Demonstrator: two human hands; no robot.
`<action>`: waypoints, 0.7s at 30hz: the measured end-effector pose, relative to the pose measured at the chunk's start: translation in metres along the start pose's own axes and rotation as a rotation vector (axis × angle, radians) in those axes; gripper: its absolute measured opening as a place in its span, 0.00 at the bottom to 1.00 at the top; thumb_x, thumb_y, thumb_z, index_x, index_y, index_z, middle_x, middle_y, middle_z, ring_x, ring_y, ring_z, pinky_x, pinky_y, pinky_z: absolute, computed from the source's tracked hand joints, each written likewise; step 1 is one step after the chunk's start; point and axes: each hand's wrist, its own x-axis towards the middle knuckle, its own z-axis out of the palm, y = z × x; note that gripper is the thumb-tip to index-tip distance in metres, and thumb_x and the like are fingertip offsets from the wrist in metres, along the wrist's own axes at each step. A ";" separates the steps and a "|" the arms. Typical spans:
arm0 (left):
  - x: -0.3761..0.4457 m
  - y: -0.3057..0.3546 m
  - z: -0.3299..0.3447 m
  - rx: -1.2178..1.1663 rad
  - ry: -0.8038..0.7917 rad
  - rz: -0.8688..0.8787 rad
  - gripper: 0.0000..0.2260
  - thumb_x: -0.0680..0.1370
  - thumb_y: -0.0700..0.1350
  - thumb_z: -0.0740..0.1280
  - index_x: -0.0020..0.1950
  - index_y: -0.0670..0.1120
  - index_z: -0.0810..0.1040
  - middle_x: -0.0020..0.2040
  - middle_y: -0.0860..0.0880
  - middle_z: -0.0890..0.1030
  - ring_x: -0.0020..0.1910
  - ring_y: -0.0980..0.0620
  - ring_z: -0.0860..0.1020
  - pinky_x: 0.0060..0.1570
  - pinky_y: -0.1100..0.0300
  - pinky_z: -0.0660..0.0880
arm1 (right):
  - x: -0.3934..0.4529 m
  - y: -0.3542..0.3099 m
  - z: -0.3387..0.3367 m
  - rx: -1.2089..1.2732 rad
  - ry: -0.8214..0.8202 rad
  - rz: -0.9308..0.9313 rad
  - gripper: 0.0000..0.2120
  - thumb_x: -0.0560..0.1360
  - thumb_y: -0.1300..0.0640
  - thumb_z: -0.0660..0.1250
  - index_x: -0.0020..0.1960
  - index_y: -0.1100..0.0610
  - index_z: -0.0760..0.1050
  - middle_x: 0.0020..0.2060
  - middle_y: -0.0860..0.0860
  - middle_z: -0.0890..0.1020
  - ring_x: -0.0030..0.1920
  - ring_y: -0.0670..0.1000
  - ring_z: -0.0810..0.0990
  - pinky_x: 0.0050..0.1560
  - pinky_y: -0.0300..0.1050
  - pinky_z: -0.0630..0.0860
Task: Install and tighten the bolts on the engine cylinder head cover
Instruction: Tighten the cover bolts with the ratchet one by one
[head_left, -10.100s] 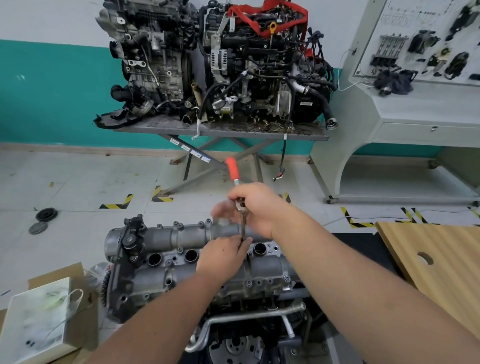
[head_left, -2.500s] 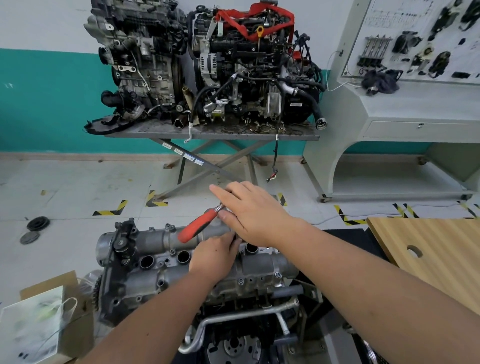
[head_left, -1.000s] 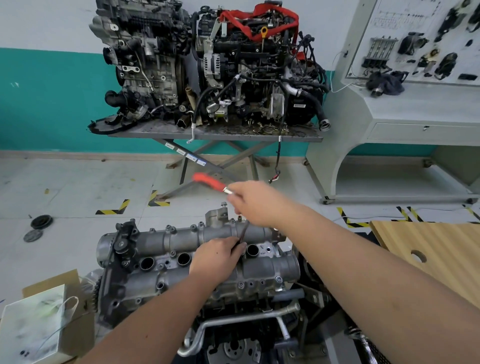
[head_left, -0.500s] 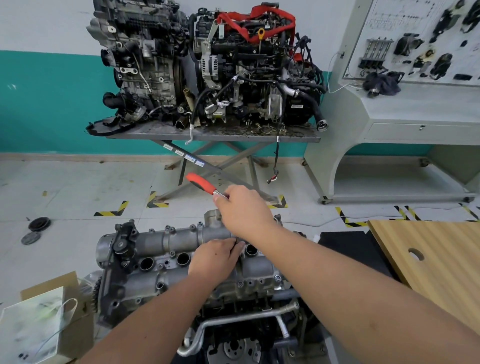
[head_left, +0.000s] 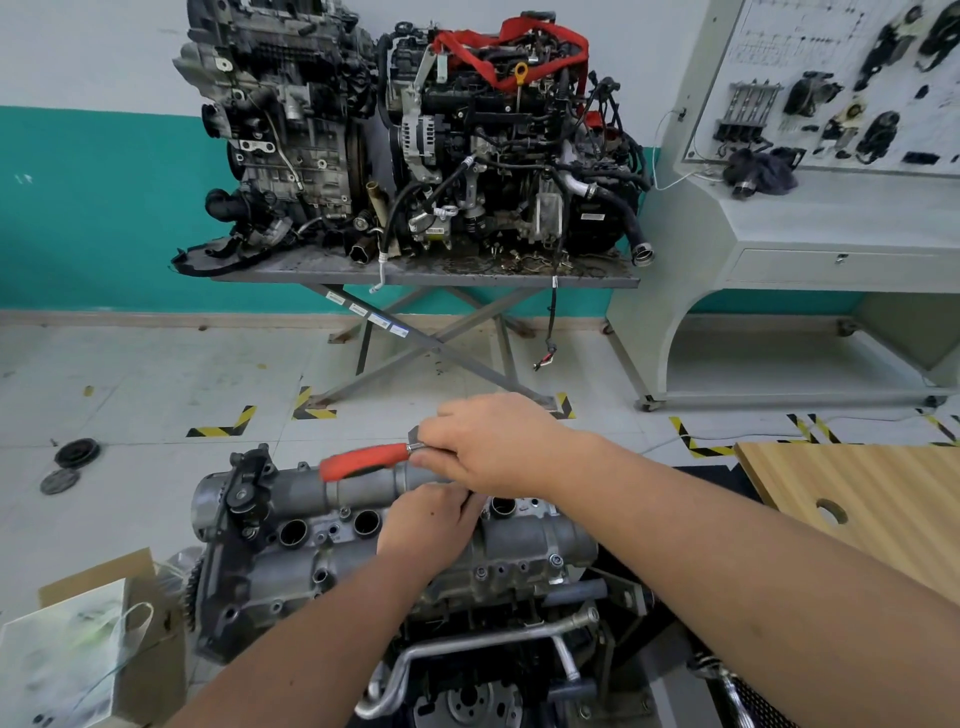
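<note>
The grey cylinder head cover lies lengthwise in front of me on the engine, with round plug holes along its middle. My right hand grips the metal shank of a ratchet wrench whose red handle points left, nearly level over the cover's far ridge. My left hand rests on the cover's middle, fingers curled round the wrench's lower end; the socket and bolt beneath are hidden. A few bolt heads show along the cover's near edge.
A wooden board with a hole lies at right. A cardboard box and a white bag sit at lower left. Two engines on a scissor stand are behind, a grey display bench at far right, and black discs on the floor.
The red handle swung from pointing up and left half a second ago down to nearly level, pointing left. My left hand stayed on the cover's middle.
</note>
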 end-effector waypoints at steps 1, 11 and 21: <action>0.000 0.000 0.000 -0.023 0.004 -0.016 0.18 0.83 0.57 0.52 0.49 0.49 0.77 0.36 0.48 0.77 0.33 0.45 0.72 0.31 0.55 0.63 | 0.001 -0.002 0.003 0.037 0.030 0.057 0.18 0.84 0.40 0.52 0.46 0.51 0.71 0.38 0.47 0.74 0.43 0.53 0.77 0.37 0.47 0.70; -0.002 -0.001 0.000 0.153 -0.144 -0.023 0.14 0.83 0.43 0.50 0.54 0.45 0.76 0.45 0.46 0.75 0.39 0.47 0.66 0.34 0.56 0.62 | 0.011 -0.022 0.020 0.036 0.263 0.379 0.19 0.82 0.36 0.53 0.42 0.50 0.64 0.31 0.48 0.71 0.33 0.55 0.70 0.29 0.45 0.54; 0.000 0.000 -0.001 0.041 -0.030 -0.010 0.14 0.83 0.49 0.54 0.55 0.47 0.77 0.42 0.46 0.78 0.40 0.42 0.78 0.31 0.55 0.61 | 0.004 -0.011 0.012 0.140 0.132 0.123 0.17 0.83 0.41 0.56 0.42 0.51 0.67 0.34 0.48 0.71 0.37 0.54 0.70 0.34 0.46 0.62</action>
